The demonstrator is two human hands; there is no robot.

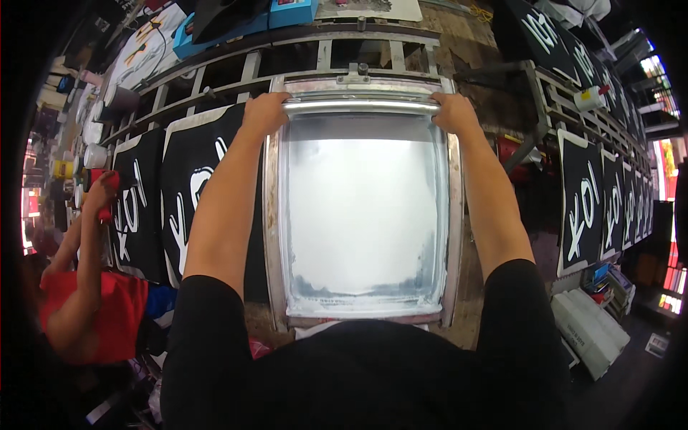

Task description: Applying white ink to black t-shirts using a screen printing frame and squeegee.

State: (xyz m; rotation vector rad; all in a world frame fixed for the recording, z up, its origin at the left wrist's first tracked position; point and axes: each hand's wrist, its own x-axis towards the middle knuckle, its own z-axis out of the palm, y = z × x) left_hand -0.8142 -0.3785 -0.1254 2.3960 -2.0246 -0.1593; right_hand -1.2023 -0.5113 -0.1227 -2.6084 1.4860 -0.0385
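Straight ahead lies a metal screen printing frame [452, 215] whose mesh is coated with white ink [362, 215], darker smudges showing round its lower corners. A long silver squeegee bar [360, 106] spans its far end. My left hand [266, 109] grips the bar's left end and my right hand [453, 109] its right end, both arms stretched forward. Black printed panels with white lettering lie on boards either side, one [201, 143] beside my left arm and another [580, 201] beyond my right arm.
At left, a co-worker in red [100, 315] holds a red object [104, 208] near paint tubs [95, 156]. Metal rack rails [325, 54] run across the back, with a blue box [294, 11] behind. A white bottle [590, 98] stands at upper right; cartons [588, 330] lie at lower right.
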